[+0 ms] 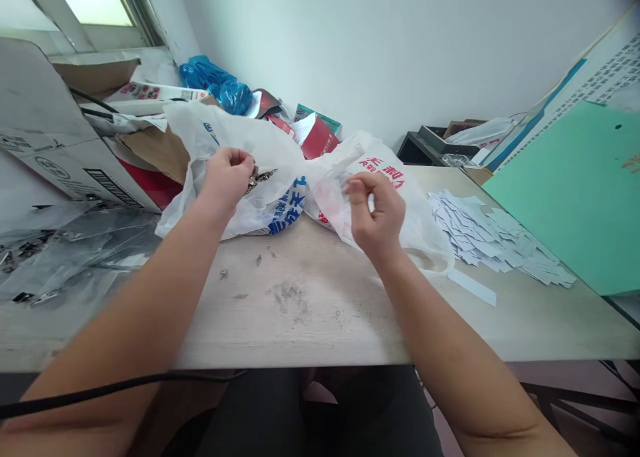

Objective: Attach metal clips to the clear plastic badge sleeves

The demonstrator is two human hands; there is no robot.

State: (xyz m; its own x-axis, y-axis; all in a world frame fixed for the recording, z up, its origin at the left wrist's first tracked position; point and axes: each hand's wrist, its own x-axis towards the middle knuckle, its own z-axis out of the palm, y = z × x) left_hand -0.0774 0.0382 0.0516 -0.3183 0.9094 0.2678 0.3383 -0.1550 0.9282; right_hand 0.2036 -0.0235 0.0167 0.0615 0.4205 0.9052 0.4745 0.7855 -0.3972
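My left hand (226, 177) is closed in a fist around small dark metal pieces (261, 177) that stick out to its right. It hovers over a white plastic bag with blue print (280, 210). My right hand (376, 211) is curled, fingertips pinched together, in front of a second white plastic bag with red print (385, 170). What the right fingers hold, if anything, I cannot make out. Both bags lie crumpled on the pale wooden table (310, 310).
A pile of small white paper slips (490, 237) lies right of the bags, beside a green board (575, 190). A cardboard box (55, 143) and clear plastic sheets (60, 250) fill the left. Blue bags (215, 83) and red packets (315, 137) sit behind. A black cable (125, 385) crosses my left forearm.
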